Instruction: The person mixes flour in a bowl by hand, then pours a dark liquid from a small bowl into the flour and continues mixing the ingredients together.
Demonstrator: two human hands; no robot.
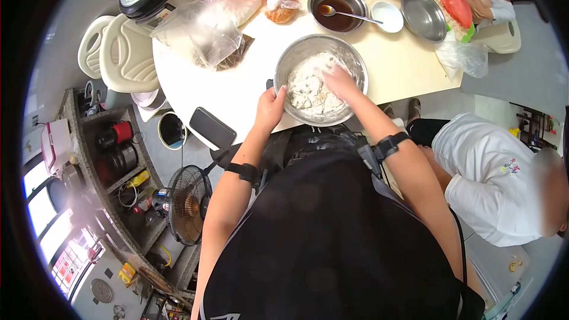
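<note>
Flour mixture (308, 92): pale and clumpy, heaped in the mixing bowl (320, 38) straight ahead of my chest, with my right hand (341, 80) pressed into its far-right part.
Right side: palm down on the heap; the fingertips are sunk in and dusted white, so I cannot tell how far they curl or whether they pinch anything.
Left side: my left hand (271, 106) is closed on the bowl's near-left rim, thumb over the lip, the rest of the hand against the outside wall.
Key relation: most of the heap lies to the left of the right hand and nearer to me, between my two hands. The right hand is the one in contact; the left touches only steel.
Long axis: none that I can read; the heap is a rough round mass.
Bowl footing: on the desk (403, 65), close to its near edge.
Near left: a dark phone (212, 128) lies flat at the desk's edge, apart from the bowl.
Beyond the bowl: a steel bowl of dark liquid (338, 9) with a spoon (349, 15) in it, a small white bowl (388, 16) and an empty steel dish (422, 15).
Far left: clear plastic bags (201, 29).
Others: a seated person in a white shirt (492, 178) on my right, hands away from the bowl.
</note>
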